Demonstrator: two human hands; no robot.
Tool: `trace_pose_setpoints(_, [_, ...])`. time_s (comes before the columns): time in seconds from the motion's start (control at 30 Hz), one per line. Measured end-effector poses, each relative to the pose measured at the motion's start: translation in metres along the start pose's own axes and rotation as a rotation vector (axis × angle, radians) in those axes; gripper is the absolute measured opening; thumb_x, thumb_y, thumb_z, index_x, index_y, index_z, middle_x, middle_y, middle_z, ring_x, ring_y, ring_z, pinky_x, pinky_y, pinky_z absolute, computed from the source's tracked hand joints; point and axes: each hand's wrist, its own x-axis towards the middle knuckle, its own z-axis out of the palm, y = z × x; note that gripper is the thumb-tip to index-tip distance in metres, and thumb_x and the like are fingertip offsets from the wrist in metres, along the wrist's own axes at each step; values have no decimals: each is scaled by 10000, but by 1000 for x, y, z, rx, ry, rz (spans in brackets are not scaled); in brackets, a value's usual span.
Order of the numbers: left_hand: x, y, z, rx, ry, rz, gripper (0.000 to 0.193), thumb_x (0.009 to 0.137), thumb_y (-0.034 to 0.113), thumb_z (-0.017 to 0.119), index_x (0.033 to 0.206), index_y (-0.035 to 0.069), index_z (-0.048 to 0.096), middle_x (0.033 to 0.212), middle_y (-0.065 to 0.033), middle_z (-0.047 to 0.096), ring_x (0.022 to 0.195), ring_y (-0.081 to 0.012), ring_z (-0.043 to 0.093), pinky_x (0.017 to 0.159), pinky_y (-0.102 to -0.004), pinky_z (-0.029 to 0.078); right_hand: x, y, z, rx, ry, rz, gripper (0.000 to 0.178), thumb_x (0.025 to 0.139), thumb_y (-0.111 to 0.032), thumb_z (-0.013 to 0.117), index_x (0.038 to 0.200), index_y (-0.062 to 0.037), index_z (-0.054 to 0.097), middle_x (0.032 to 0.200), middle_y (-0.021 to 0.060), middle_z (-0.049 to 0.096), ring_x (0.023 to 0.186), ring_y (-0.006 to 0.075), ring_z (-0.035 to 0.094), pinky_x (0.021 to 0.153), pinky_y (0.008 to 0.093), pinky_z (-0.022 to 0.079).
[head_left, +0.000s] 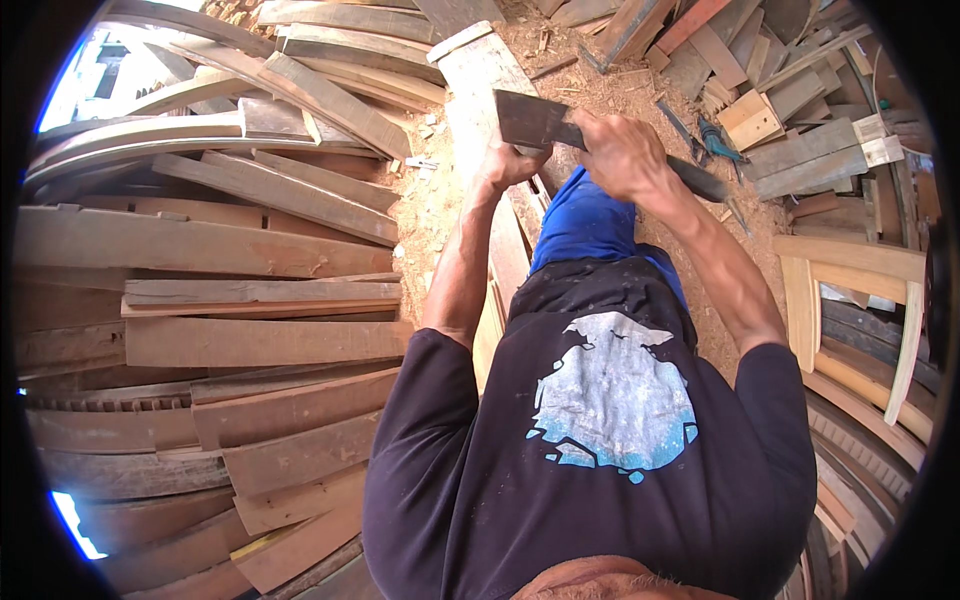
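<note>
— Why is the long pale plank point(478, 90) lying the way it does, running from near the person's legs away to the far side?

— It seems set lengthwise in front of the body so both arms can work along it. The left hand point(512, 163) sits on its right edge, fingers curled down onto the wood, most likely to pin it so it cannot shift. How tightly those fingers press I cannot tell.

— And the dark tool?

— That is a broad-bladed hatchet point(535, 120). Its flat blade lies on the plank just beside the left hand, while the dark handle point(700, 180) runs out to the right. The right hand point(622, 152) is wrapped fully round the handle close up to the blade, fingers closed on it. Choking up like that reads as a grip for control, for short trimming cuts, not for big swings.

— Why so close to the holding hand?

— Judging by the chips and sawdust point(600, 95) strewn over the ground there, the edge under the blade is the spot being shaved, and the steadying hand stays next to it.

— What lies around?

— Stacked curved boards point(260, 340) fill the left side, sorted in rough layers. On the far right there is a heap of short offcuts point(790, 90), and on the right curved pale frame pieces point(860, 290).
</note>
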Motion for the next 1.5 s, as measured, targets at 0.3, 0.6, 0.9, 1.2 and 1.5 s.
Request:
trace_pose_setpoints(0.3, [-2, 2, 3, -155, 44, -69, 247, 817, 53, 731, 1036, 71, 617, 917, -39, 641, 865, -128, 592, 767, -295, 501, -5, -42, -55, 704, 553, -219, 242, 878, -244, 715, 943, -11, 699, 780, 195, 696, 759, 371, 723, 692, 466, 570])
trace_pose_setpoints(0.6, [-23, 19, 11, -165, 330, -16, 522, 838, 74, 798, 1308, 11, 580, 1190, -121, 684, 1056, -220, 669, 915, -347, 541, 4, 3, -2, 556, 58, -34, 371, 819, -183, 744, 1132, 5, 685, 792, 169, 710, 736, 281, 706, 737, 416, 564])
trace_pose_setpoints(0.9, [93, -82, -12, 46, 595, -304, 354, 852, 43, 661, 1188, -30, 576, 978, -117, 703, 846, -169, 672, 758, -316, 553, -24, 5, 50, 988, 290, 88, 226, 873, -214, 757, 839, 1, 697, 728, 44, 685, 649, 157, 635, 646, 328, 526])
trace_pose_setpoints(1.2, [111, -169, -19, -48, 531, -753, 88, 835, 57, 623, 912, 25, 654, 613, -50, 585, 510, -150, 589, 466, -347, 473, -26, 33, 61, 1288, 407, 242, 148, 915, -151, 756, 894, -33, 669, 727, 15, 659, 648, 86, 623, 604, 263, 514])
trace_pose_setpoints(1.5, [76, -117, -23, -582, 524, -598, 128, 888, 81, 746, 911, 59, 622, 657, -31, 564, 472, -143, 533, 434, -310, 445, -42, 33, 56, 1210, 397, 219, 197, 913, -173, 771, 970, -18, 665, 778, 38, 681, 671, 106, 645, 646, 277, 533])
